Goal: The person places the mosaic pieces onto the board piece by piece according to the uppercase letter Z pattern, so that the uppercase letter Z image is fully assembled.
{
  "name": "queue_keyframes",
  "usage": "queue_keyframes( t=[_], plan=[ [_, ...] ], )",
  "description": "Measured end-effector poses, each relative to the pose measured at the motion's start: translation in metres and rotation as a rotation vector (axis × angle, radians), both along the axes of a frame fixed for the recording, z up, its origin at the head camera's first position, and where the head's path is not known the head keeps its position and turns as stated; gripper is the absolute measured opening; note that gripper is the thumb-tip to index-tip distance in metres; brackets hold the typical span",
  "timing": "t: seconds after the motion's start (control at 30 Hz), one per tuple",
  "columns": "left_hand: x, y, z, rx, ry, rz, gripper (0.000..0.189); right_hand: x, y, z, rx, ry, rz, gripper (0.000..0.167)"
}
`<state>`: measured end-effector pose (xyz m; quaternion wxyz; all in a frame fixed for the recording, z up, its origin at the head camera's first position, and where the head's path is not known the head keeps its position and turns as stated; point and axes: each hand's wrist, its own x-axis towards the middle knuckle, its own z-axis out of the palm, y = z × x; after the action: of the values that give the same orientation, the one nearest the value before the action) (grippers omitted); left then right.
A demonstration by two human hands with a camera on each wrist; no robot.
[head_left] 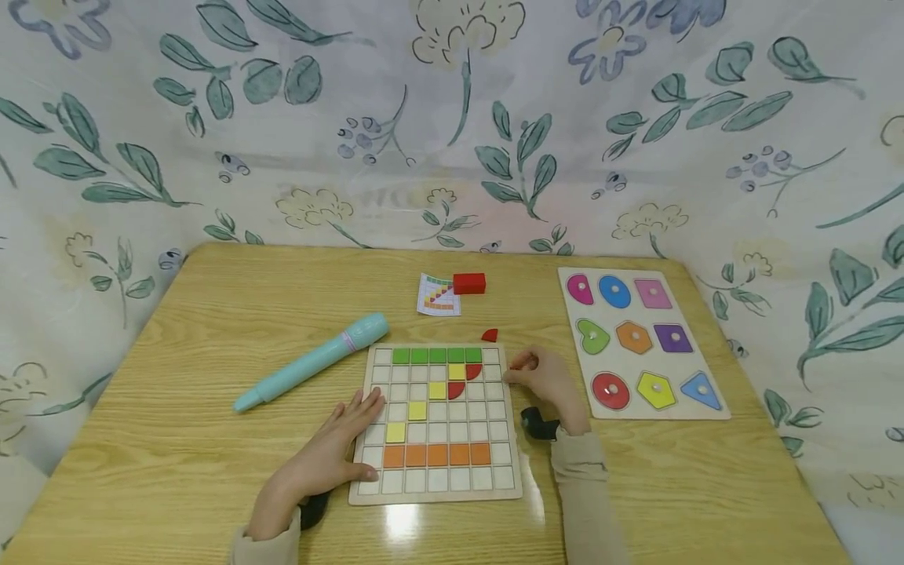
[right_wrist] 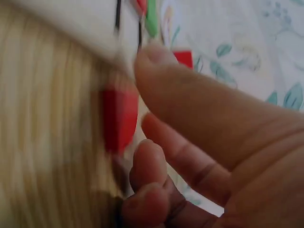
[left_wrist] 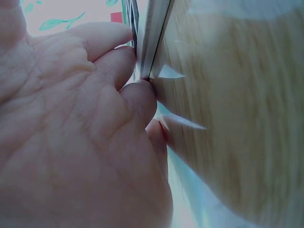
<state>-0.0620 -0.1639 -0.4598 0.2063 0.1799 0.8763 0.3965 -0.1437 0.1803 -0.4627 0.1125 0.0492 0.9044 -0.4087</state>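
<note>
Landmark: grid board [head_left: 438,479], flat on the table [head_left: 176,439], long axis running away from the person, its green row at the far end.
Left hand [head_left: 332,451]: flat on the board's near-left edge, fingers straight and spread, holding nothing.
Left wrist view: shows what the head view can't, fingers [left_wrist: 114,61] pressed against the board's edge [left_wrist: 154,38], seen from under the palm.
Right hand [head_left: 547,380]: at the board's right edge, fingers curled in; from the head view you can't tell what's inside.
Right wrist view: there it is, a red piece [right_wrist: 118,118] just beside the curled fingers [right_wrist: 152,161], blurred, so whether it's pinched or only touched I can't tell.
Red piece, direction: too blurred to give its axis.
Spare red wedge [head_left: 490,335]: just beyond the board's far edge, on the table.
Pattern card [head_left: 436,297]: farther beyond the board, a red block [head_left: 469,283] touching its right corner.
Teal pen [head_left: 311,362]: left of the board, lying diagonally, thick end toward the board's far-left corner.
Shape puzzle [head_left: 709,412]: right of the board, well apart.
</note>
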Motion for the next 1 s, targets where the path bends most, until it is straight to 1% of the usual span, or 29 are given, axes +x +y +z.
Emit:
queue_keyframes(
  t=[0.07, 0.17, 0.33, 0.5, 0.6, 0.7, 0.87, 0.93, 1.0],
  plan=[
    [0.0, -0.001, 0.001, 0.002, 0.008, -0.001, 0.099, 0.0, 0.01, 0.0, 0.015, 0.009, 0.001, 0.027],
    [0.0, -0.001, 0.003, 0.003, 0.013, -0.003, 0.099, -0.001, 0.016, 0.0, 0.034, 0.011, 0.009, 0.028],
    [0.0, -0.001, 0.003, 0.0, 0.004, 0.003, 0.099, -0.001, 0.014, 0.001, 0.11, 0.019, 0.032, 0.029],
    [0.001, 0.0, 0.004, -0.001, 0.008, 0.005, 0.099, -0.001, 0.009, 0.001, 0.159, 0.023, 0.02, 0.025],
    [0.001, 0.0, 0.004, 0.0, 0.013, 0.005, 0.099, -0.001, 0.007, 0.0, 0.172, 0.037, 0.011, 0.024],
    [0.0, 0.0, 0.003, -0.002, 0.015, 0.004, 0.099, -0.002, 0.005, -0.002, 0.164, 0.078, -0.002, 0.025],
    [0.0, 0.0, 0.0, -0.013, 0.013, 0.002, 0.101, -0.003, 0.004, -0.006, 0.139, 0.18, -0.007, 0.023],
    [0.0, 0.0, -0.001, -0.017, 0.013, 0.0, 0.101, -0.003, 0.004, -0.008, 0.119, 0.197, -0.014, 0.021],
    [0.0, 0.0, -0.001, -0.018, 0.013, -0.003, 0.101, -0.003, 0.005, -0.01, 0.065, 0.179, -0.032, 0.019]
  ],
)
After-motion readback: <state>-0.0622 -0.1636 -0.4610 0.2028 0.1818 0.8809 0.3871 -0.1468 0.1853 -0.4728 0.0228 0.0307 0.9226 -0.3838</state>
